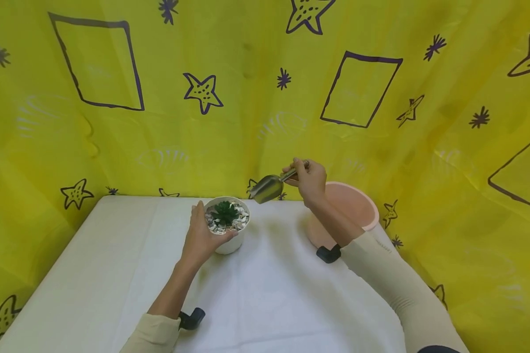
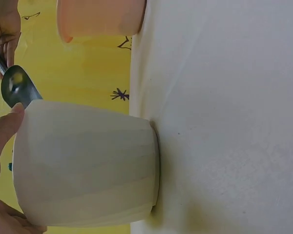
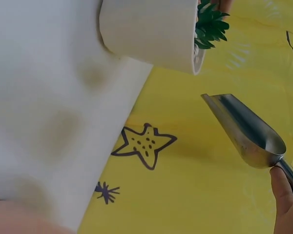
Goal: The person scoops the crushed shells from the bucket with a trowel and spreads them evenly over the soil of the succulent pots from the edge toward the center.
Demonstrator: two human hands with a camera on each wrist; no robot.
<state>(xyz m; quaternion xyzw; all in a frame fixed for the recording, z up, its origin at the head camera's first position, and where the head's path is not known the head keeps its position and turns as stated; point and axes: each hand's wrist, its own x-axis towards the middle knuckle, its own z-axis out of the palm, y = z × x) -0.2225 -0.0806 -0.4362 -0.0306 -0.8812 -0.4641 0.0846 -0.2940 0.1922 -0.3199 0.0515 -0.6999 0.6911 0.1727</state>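
- Left hand (image 1: 201,236) grip wraps the white pot (image 1: 230,244) near its top, plant (image 1: 225,213) and pebbles (image 1: 243,221) inside, just below centre on the counter (image 1: 269,299)!
- Right hand (image 1: 311,182) grip holds the metal scoop (image 1: 268,189) by its handle (image 3: 291,177), up at the pot's one-to-two o'clock!
- Pot looks stiff, smooth, maybe slippery, pebble-weighted: cup its sides. Scoop seems light, rigid: handle it is!
- White surface, pink tub (image 1: 353,202) at three o'clock, starry yellow curtain (image 1: 247,137) at twelve!

Between my left hand (image 1: 201,236), round the white pot (image 1: 229,246), and my right hand (image 1: 311,182), a lane of tabletop (image 1: 276,274) lets a hand pass below the raised scoop (image 1: 267,189). The pink container (image 1: 354,203) blocks the space behind my right forearm (image 1: 337,220); beyond both hands, the yellow curtain (image 1: 243,132) limits reach.
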